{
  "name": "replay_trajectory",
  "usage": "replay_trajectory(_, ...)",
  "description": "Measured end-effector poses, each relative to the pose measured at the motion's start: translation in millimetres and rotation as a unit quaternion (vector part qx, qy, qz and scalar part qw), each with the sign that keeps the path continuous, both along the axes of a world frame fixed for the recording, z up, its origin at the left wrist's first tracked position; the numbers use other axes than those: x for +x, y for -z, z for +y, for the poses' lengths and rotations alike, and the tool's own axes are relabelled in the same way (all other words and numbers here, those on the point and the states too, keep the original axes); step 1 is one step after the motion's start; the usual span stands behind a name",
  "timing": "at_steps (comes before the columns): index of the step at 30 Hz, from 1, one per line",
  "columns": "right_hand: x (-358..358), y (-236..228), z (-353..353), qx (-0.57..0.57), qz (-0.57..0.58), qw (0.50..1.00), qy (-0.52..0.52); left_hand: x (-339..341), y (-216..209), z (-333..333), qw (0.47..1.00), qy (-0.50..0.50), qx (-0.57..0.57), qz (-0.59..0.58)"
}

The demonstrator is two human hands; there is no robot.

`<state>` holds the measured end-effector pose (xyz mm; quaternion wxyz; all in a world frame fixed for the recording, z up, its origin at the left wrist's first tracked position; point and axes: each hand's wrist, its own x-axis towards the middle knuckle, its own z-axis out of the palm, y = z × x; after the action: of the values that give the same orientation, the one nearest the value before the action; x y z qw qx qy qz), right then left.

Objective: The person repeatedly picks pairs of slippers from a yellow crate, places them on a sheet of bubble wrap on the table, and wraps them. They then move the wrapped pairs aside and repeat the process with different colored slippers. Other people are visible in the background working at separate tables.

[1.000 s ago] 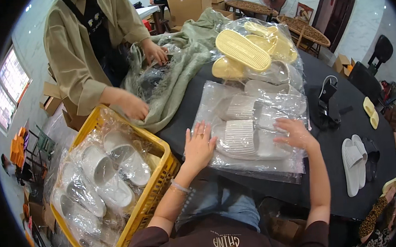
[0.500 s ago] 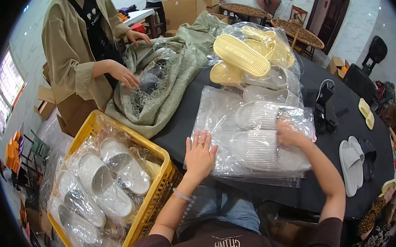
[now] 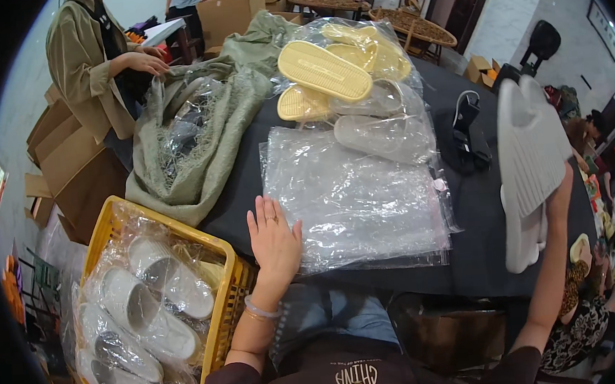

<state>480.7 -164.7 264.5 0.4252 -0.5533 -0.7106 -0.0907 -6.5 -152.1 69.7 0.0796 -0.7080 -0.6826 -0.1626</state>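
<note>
My right hand (image 3: 560,194), over the right side of the table, is closed around a pair of pale grey ribbed slippers (image 3: 532,140) held on edge. Much of its grip is hidden behind them. My left hand (image 3: 276,237) lies flat with its fingers stretched, at the left edge of a stack of clear plastic bags (image 3: 338,218). Beyond the stack, a pair of yellow slippers (image 3: 324,69) rests on a pile of bagged slippers, some grey, some yellow.
To my left stands a yellow crate (image 3: 231,269) of bagged grey slippers. A green woven sack (image 3: 225,140) lies open at the far left, beside a person (image 3: 85,72). A black device (image 3: 466,134) sits on the black table (image 3: 462,267). Cardboard boxes (image 3: 81,172) stand beyond the crate.
The grey slippers have left the plastic bags and moved right in my right hand. My left hand stays flat by the stack. The person at the sack has drawn their hands back.
</note>
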Motion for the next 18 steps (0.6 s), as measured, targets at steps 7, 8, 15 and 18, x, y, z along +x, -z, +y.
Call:
replay_trajectory(7, -270.9, 35.3, 45.2, -0.073, 0.046, 0.971, -0.224, -10.0, 15.5, 33.3, 0.961, 0.13, -0.177, -0.166)
replay_trajectory(8, -296.7, 63.7, 62.2, -0.164, 0.031, 0.965, -0.2, -12.6, 22.3, 31.4, 0.942, 0.163, -0.174, -0.237)
replay_trajectory(15, -375.6, 195.7, 95.8, -0.27, 0.024, 0.954, -0.126, -36.6, 100.3, 24.8, 0.87, 0.179, -0.085, -0.451)
replay_trajectory(18, -349.3, 196.1, 91.3, -0.294, 0.023, 0.95, -0.104, -35.1, 106.0, 40.6, 0.834, 0.162, -0.059, -0.525)
